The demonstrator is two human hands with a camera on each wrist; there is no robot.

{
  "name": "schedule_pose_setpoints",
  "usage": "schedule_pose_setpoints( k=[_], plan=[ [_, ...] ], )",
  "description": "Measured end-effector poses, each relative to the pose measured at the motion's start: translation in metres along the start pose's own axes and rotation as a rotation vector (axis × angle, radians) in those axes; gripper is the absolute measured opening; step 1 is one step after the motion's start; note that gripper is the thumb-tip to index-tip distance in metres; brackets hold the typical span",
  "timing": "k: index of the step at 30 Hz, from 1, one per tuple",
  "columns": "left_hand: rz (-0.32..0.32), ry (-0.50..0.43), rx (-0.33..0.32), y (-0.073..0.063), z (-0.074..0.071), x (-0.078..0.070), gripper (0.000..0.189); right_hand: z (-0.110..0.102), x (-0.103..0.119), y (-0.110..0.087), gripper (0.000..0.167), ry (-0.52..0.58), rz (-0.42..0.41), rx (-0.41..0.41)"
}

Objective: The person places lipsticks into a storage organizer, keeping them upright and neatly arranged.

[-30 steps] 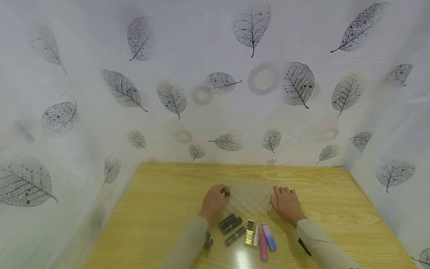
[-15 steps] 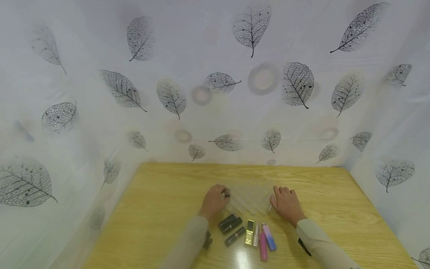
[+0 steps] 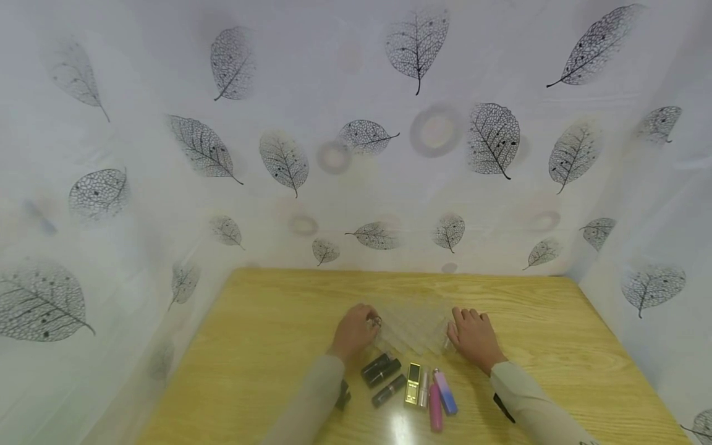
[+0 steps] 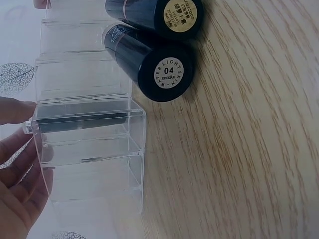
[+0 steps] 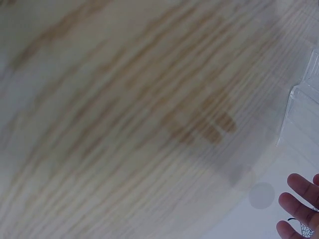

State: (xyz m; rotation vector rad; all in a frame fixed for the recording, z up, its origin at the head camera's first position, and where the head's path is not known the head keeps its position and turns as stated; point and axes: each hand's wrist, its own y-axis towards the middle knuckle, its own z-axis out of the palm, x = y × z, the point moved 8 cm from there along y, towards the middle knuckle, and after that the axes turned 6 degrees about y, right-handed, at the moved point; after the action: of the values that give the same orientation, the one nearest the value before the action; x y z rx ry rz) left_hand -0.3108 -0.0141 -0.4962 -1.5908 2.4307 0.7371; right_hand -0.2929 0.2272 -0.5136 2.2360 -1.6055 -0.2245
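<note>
A clear stepped lipstick organizer [image 3: 414,327] stands between the hands. My left hand [image 3: 354,334] is at its left end. In the left wrist view, a dark lipstick [image 4: 82,122] lies in one compartment, its clear end poking out between the thumb [image 4: 17,110] and fingers that pinch it. My right hand [image 3: 475,337] rests at the organizer's right end, thumb near its side; in the right wrist view its fingers [image 5: 299,206] are spread and relaxed. Two black lipsticks [image 3: 381,369] lie just in front of the organizer, their labelled ends showing in the left wrist view [image 4: 167,72].
Nearer me on the wooden table [image 3: 250,371] lie another dark lipstick [image 3: 389,390], a gold one [image 3: 413,384], a slim clear-and-pink tube [image 3: 424,389], a pink tube [image 3: 436,408] and a purple-blue tube [image 3: 445,392]. A leaf-print curtain [image 3: 356,185] surrounds the table.
The dark lipstick at my left fingertips has sunk into the organizer, so less of it shows above. My right hand and the loose lipsticks have stayed in place.
</note>
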Motion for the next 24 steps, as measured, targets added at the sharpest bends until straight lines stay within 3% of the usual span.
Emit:
schedule_pose_setpoints(
  k=[10, 24],
  plan=[
    [0.0, 0.011, 0.007, 0.0015, 0.0009, 0.0002, 0.015, -0.002, 0.0012, 0.0014, 0.027, 0.003, 0.015, 0.016],
    [0.055, 0.051, -0.062, -0.0027, -0.006, -0.0052, 0.03, -0.0007, 0.0005, 0.001, 0.023, -0.006, 0.0, -0.002]
  ],
)
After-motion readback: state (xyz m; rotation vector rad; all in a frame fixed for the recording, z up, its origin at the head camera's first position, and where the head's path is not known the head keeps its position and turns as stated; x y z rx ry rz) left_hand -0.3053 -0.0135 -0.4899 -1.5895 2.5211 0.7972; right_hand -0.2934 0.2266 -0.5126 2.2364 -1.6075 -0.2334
